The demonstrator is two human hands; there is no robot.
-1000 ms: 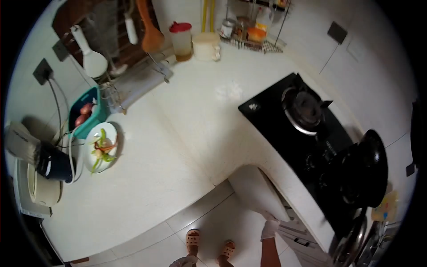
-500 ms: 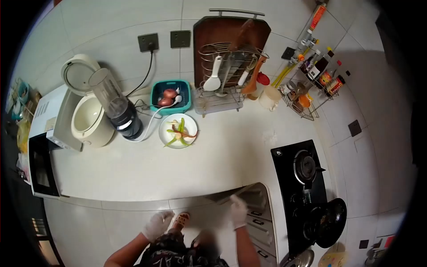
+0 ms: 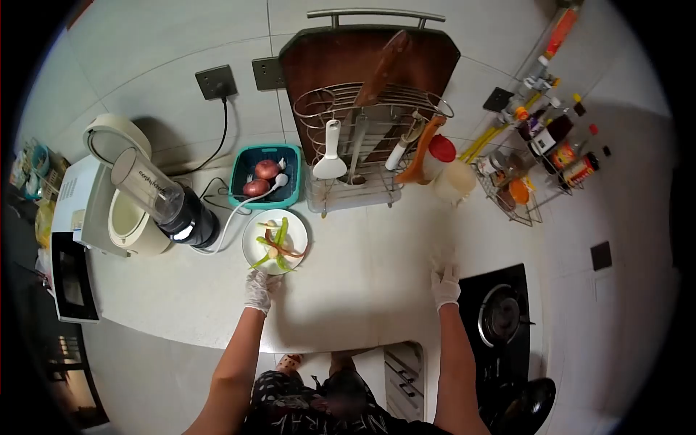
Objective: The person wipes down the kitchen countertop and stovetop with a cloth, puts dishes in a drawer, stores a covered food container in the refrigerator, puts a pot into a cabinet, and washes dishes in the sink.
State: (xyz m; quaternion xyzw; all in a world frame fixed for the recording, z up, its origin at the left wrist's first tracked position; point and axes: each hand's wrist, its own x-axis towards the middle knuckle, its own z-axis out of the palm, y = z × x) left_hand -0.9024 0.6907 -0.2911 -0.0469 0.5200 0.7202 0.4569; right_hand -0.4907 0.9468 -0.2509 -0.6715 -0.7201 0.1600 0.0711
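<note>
both hands are gloved. left hand [image 3: 259, 290] is at the near rim of the white plate [image 3: 251, 243]; whether its fingers pinch the rim cannot be told. the plate sits on the tabletop [image 3: 348, 283], bearing green peppers [image 3: 282, 233]. right hand [image 3: 445, 286] lies palm down on the tabletop, fingers slightly spread, just beside the black stove [image 3: 516, 348]. teal basket [image 3: 293, 192], holding red onions [image 3: 267, 170], stands behind the plate.

Left hand [image 3: 259, 291] at plate [image 3: 251, 245], right hand [image 3: 446, 287] near stove [image 3: 475, 288]
</note>
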